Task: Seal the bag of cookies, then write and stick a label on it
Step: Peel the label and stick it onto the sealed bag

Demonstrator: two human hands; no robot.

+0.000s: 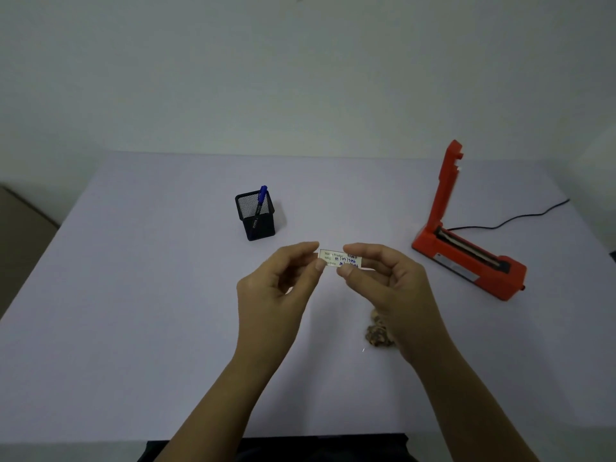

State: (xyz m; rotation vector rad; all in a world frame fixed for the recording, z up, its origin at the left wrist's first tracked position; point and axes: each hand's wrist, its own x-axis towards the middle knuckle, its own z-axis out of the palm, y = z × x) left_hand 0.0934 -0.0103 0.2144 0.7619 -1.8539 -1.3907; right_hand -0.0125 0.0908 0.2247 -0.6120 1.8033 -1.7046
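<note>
White tabletop filled the frame; at center, left hand and right hand pinched the written label by its ends, cookie bag lying lower right beneath the right wrist.

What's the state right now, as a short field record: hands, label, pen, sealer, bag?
label: written in blue, held over table
left hand: pinches its left end
right hand: pinches its right end
pen: standing in mesh holder
sealer: arm raised
bag of cookies: on table, mostly hidden behind right wrist
</note>
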